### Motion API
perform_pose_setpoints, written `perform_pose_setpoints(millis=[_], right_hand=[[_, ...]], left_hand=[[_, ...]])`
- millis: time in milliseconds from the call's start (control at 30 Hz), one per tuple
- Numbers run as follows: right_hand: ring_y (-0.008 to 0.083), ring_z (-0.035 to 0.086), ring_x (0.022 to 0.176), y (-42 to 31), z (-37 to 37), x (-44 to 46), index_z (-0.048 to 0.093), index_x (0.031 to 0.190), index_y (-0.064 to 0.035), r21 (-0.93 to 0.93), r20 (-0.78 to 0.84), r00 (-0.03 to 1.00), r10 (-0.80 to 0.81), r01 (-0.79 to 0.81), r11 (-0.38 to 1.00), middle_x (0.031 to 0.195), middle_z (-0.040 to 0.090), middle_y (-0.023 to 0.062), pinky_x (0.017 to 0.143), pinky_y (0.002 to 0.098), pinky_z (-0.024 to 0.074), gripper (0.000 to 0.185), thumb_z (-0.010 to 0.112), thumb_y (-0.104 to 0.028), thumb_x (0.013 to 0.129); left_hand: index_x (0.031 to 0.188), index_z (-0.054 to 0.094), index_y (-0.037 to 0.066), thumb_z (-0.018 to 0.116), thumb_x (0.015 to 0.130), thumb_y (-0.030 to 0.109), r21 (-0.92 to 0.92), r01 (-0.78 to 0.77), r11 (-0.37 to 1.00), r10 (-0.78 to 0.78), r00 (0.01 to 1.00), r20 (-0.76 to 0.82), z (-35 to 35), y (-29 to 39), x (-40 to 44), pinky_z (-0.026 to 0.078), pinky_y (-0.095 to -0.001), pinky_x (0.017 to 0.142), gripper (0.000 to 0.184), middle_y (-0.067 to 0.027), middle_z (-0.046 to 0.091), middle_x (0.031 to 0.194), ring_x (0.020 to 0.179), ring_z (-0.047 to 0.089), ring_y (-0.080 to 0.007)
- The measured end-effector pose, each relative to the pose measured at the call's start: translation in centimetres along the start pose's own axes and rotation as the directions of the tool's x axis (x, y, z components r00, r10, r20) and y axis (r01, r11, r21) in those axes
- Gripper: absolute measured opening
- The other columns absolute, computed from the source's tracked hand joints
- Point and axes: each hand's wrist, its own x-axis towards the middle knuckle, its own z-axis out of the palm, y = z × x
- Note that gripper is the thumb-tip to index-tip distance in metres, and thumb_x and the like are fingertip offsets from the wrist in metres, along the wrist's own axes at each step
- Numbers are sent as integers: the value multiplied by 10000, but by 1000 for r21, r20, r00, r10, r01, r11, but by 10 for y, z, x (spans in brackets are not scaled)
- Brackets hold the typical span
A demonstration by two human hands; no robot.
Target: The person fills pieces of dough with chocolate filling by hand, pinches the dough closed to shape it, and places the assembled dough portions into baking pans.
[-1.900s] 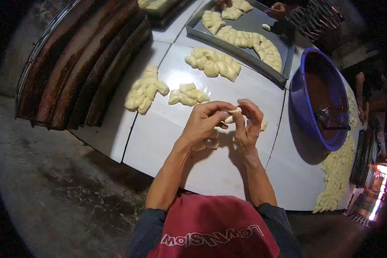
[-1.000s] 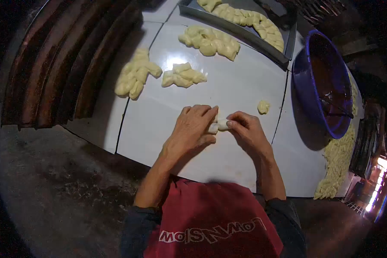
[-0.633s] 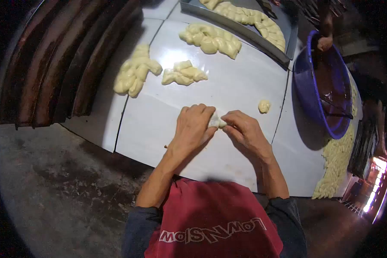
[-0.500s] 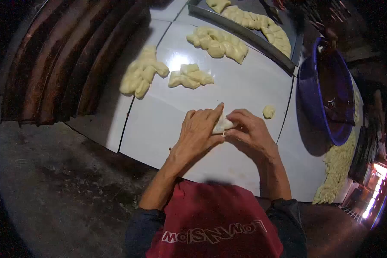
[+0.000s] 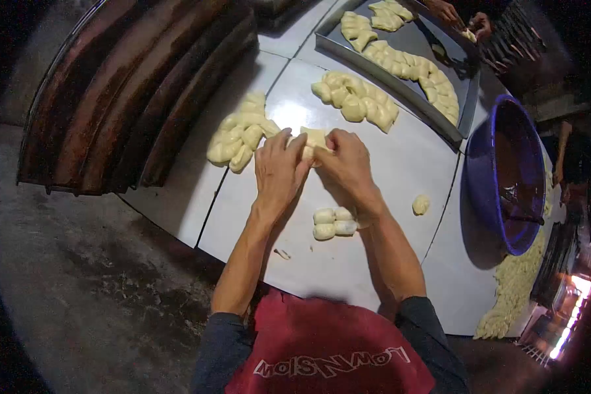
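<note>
Where my left hand (image 5: 281, 165) and right hand (image 5: 346, 165) partly hide the dough (image 5: 314, 137) at twelve o'clock, fingers (image 5: 297, 145) touch it; whether clamped, I can't tell.

This looks like a bakery workshop. Pieces of dough (image 5: 358, 98) lie on a white tiled counter (image 5: 400, 157) and in a metal tray (image 5: 465, 92), near a big basin (image 5: 481, 177); the floor (image 5: 111, 276) is stained.

Pale yellow dough pieces (image 5: 315, 136) — soft, partly hidden — lie bunched on the white tabletop (image 5: 400, 171)
</note>
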Motion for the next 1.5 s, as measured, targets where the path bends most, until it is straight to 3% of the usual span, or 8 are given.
perform_pose_setpoints(millis=[133,233,333,400,467,967,1200,1500], right_hand=[[155,531,684,9,-16,-4,532,950,-46,806,168,946,279,-295,514,770,523,41,622,313,472,143,540,-164,868],[131,558,733,14,-24,-7,509,1071,-40,884,242,933,268,-325,334,867,537,64,706,264,520,196,563,-137,910],[200,639,819,-15,-23,-6,530,1145,-18,838,219,895,388,-376,395,953,602,121,760,305,542,322,639,-218,917],[413,671,1023,6,-25,-1,573,1196,17,72,12,999,46,-47,996,1055,683,262,854,451,527,471,714,-289,866],[433,674,993,15,-23,0,592,1180,22,-57,50,998,42,-39,998,1047,698,271,852,463,520,496,722,-322,848],[130,546,773,38,-41,-7,607,952,58,687,199,930,309,-357,633,813,610,70,664,277,434,309,623,-239,866],[120,513,658,30,-49,-4,595,910,24,282,148,974,173,-209,937,728,584,50,572,294,422,239,656,-198,849],[77,579,688,27,-97,-33,589,1027,-42,944,226,968,113,-246,218,886,624,38,556,187,460,209,692,-179,907]], left_hand=[[1250,660,122,748,815,224,-75,54,996,-50,997,62,-3,-3,-2,397,-482,999,455,-175,558,1343,1229,512,-360],[1253,658,121,729,814,214,-109,61,992,-53,996,72,0,-2,-3,384,-493,1015,455,-185,547,1358,1245,502,-363],[1248,654,93,688,807,192,-125,76,989,-67,995,75,-4,7,0,344,-506,1049,452,-198,537,1363,1274,478,-356],[1254,645,78,670,801,175,-152,62,987,-51,996,72,-5,7,4,341,-497,1041,464,-185,528,1381,1288,469,-344],[1269,634,82,656,803,170,-137,-7,991,16,997,70,-5,9,12,347,-489,1029,475,-175,528,1387,1287,468,-340],[1063,733,85,620,871,228,-358,-151,922,236,950,206,23,16,46,382,-439,892,265,-98,721,969,986,631,-294],[1067,733,114,691,859,270,-274,-274,922,332,923,194,30,14,47,369,-431,914,263,-39,703,1032,1025,611,-236],[1145,699,118,673,874,220,-164,-243,956,261,960,104,35,20,36,355,-488,984,291,-129,628,1228,1122,582,-313]])
